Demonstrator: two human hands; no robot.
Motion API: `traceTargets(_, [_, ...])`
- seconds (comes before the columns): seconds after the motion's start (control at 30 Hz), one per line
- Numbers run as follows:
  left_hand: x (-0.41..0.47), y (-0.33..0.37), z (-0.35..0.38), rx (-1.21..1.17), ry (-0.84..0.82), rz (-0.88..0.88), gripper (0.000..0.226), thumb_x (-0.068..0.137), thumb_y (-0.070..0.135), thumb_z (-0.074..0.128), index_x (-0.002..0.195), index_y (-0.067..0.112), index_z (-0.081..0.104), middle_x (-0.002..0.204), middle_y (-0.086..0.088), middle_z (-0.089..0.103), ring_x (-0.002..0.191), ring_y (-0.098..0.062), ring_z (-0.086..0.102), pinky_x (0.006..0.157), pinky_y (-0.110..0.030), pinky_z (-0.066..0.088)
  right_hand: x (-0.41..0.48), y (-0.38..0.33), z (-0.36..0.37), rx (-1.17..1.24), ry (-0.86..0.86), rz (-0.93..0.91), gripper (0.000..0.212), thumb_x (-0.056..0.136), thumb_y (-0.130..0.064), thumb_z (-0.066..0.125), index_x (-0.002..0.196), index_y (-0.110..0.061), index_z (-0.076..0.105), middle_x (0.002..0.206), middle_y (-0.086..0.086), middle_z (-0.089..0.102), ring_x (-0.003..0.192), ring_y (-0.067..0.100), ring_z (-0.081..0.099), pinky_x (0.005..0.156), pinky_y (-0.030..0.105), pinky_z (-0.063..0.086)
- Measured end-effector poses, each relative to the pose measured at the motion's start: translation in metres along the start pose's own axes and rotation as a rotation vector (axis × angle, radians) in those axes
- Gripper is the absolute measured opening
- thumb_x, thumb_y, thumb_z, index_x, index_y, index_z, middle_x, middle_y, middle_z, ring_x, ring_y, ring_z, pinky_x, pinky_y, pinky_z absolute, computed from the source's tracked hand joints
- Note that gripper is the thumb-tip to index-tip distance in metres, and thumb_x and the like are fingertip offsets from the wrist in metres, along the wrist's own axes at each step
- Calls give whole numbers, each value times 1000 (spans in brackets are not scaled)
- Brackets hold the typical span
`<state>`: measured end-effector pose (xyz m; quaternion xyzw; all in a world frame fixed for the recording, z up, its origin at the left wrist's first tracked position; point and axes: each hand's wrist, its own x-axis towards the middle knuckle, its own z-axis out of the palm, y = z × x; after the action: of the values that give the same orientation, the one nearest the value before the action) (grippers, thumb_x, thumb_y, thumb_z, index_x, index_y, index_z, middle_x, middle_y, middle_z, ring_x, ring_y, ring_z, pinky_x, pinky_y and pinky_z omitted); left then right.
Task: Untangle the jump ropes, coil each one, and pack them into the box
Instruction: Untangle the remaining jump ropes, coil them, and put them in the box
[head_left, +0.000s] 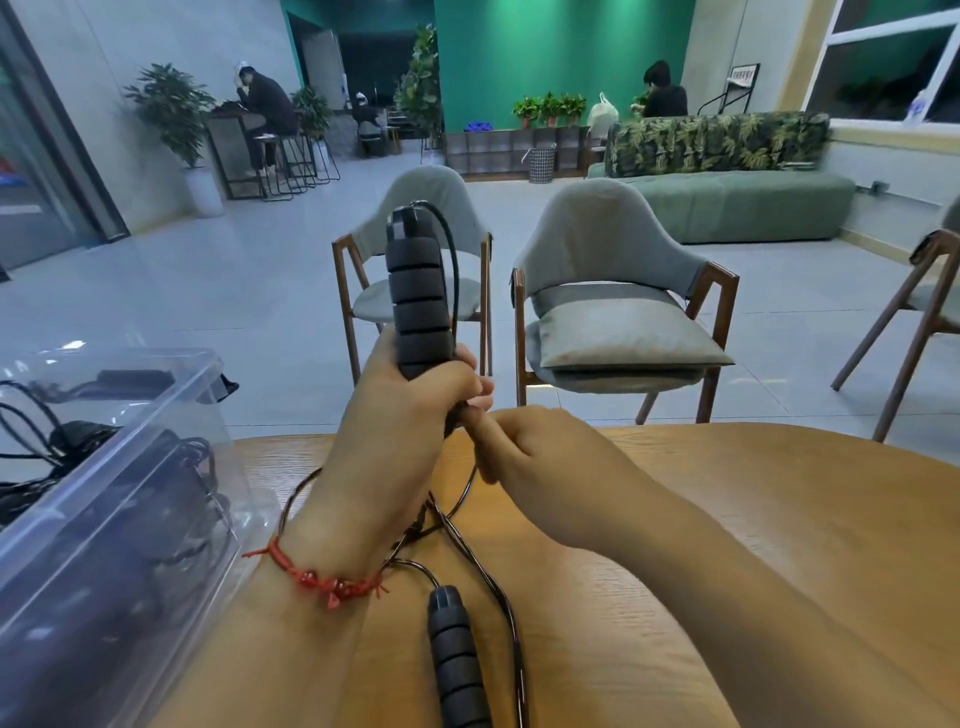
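One foam handle (415, 291) stands upright in the curled fingers of the left hand (415, 410). Just below them the right hand (524, 447) pinches the thin cord (456, 280), which is probably light, springy and slippery; better to grip the handle.

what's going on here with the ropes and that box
A person is untangling a jump rope at a wooden table. The left hand grips one handle upright, while the right hand pinches the cord just below it. A second handle lies on the table beside loose loops of cord. A clear plastic box at the left already holds more dark ropes.
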<state>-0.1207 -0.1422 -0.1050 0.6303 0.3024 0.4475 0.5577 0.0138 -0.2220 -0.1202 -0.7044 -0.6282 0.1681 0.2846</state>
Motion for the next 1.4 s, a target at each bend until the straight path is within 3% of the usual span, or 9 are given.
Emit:
traceTargets(0.27, [10,-10,-12,308,131,-58,56,99,39,73,145,34,40,112,-3,59,94,-21,69,58,-29,62,-13,22,-68,-214,14,-19,35,99,-63,60,81,-33,68,78,-21,65,69,-1,59,59,26,41])
traceTargets(0.37, [13,-15,-11,453,111,-17,71,96,60,67,155,49,28,114,6,65,94,-18,69,71,-41,62,-20,23,-82,-252,140,-66,32,95,-64,62,82,-36,69,84,-38,61,79,-8,58,59,28,39])
traceTargets(0.57, [6,-22,10,613,-283,-42,59,98,77,40,154,68,25,125,17,65,103,-4,64,82,-27,53,-26,26,-93,-264,422,-210,31,86,-70,67,82,-39,71,65,-13,64,66,10,58,57,34,46])
traceTargets(0.7, [-8,-14,17,609,-543,-112,41,102,72,27,128,67,58,90,13,70,79,-4,66,67,-20,49,-21,35,-99,-142,338,-271,35,77,-72,73,79,-37,71,73,-16,66,71,9,61,60,34,45])
traceTargets(0.83, [-18,4,20,532,-658,-193,70,100,72,17,92,28,70,65,10,67,54,1,57,50,-13,42,-17,48,-102,70,269,-267,33,75,-64,81,78,-32,75,75,-6,69,69,13,62,63,22,48])
traceTargets(0.97, [-25,17,21,485,-892,-148,22,97,55,61,117,52,71,95,14,75,86,-12,70,75,-25,57,-15,58,-102,339,6,-202,29,72,-42,92,75,-18,77,68,4,66,64,8,57,62,18,44])
traceTargets(1.07, [-33,16,28,656,-975,-59,52,90,57,79,137,43,61,123,6,73,114,-17,70,102,-49,56,-10,64,-92,484,-220,-196,25,77,-27,92,77,-9,74,68,0,65,65,8,59,63,16,46])
traceTargets(1.23, [-35,20,31,730,-859,-48,55,88,55,80,130,40,49,107,2,72,97,-12,70,90,-38,60,1,65,-69,609,-144,-207,23,84,-23,83,79,-6,70,65,10,68,63,19,65,70,23,54])
traceTargets(1.4, [-38,16,28,638,-725,-31,72,85,50,85,137,54,36,103,12,74,91,0,72,74,-17,54,14,81,-58,823,-239,-118,33,80,-30,94,85,-12,66,72,11,58,58,14,56,57,21,48])
